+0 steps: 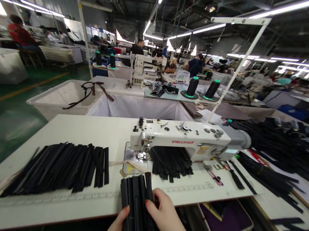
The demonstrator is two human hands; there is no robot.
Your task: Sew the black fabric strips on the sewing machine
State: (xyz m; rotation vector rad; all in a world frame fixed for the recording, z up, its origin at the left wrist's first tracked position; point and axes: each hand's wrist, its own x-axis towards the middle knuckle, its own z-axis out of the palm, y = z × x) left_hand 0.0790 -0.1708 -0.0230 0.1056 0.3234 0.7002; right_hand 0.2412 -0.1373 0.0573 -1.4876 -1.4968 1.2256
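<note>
A bundle of black fabric strips (134,211) is held at the table's front edge, below the sewing machine's needle. My left hand (116,228) wraps round its left side, thumb on top. My right hand (163,212) pinches a strip at the bundle's right side, thumb and fingers closed. Behind the bundle stands a white sewing machine (180,136). More black strips (171,162) lie in a pile under its arm. To the left, a wide row of black strips (58,166) is spread on the white table (87,125). The lower part of the bundle leaves the frame.
Small scissors (212,174) and a black-handled tool (235,175) lie right of the machine. A ruler strip (68,199) runs along the table. Beyond stand a white fabric bin (62,95) and black thread cones (192,86). Dark fabric piles (280,145) cover the right side.
</note>
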